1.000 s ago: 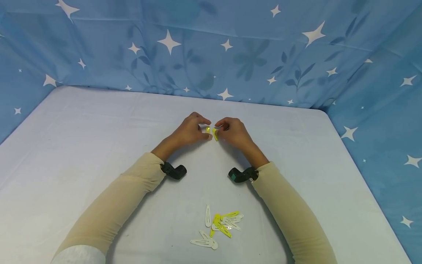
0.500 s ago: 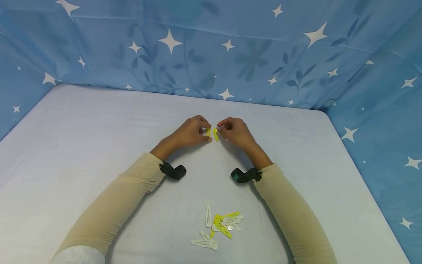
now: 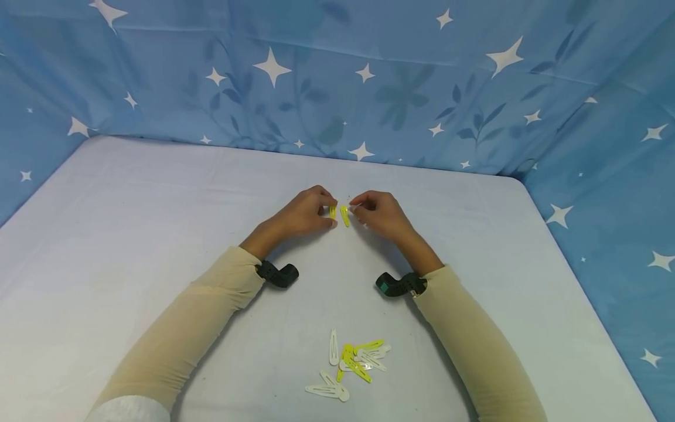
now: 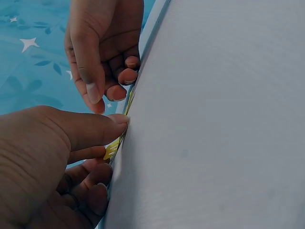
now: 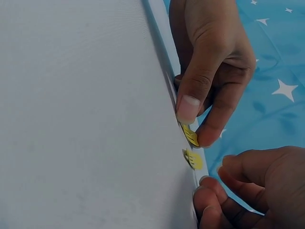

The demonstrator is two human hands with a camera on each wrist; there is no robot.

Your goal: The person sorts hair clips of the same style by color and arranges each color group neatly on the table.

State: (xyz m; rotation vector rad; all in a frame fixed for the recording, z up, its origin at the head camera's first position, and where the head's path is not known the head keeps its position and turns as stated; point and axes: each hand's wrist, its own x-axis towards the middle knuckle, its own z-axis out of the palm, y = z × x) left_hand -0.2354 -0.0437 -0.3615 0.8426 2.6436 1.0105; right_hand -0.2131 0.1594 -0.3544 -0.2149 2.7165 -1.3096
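Observation:
Two yellow snap hair clips lie side by side on the white cloth near the far edge in the head view. My left hand (image 3: 311,211) pinches the left yellow hair clip (image 5: 190,136) between thumb and index finger. The right yellow hair clip (image 3: 345,215) lies beside it, a small gap apart, slightly slanted. Just right of that one is my right hand (image 3: 382,214), its fingers loosely bent and touching nothing. In the left wrist view, both clips are seen edge-on and partly hidden by the left thumb (image 4: 105,126).
Toward the near edge lies a loose pile of yellow hair clips (image 3: 356,364) and white hair clips (image 3: 328,389). One white hair clip (image 3: 333,348) lies apart from the pile. A blue starry curtain (image 3: 316,88) hangs behind the white table (image 3: 158,205).
My right hand has let go of the right yellow clip and drawn slightly right and nearer. The left hand has come down a little and its fingers have closed on the left clip.

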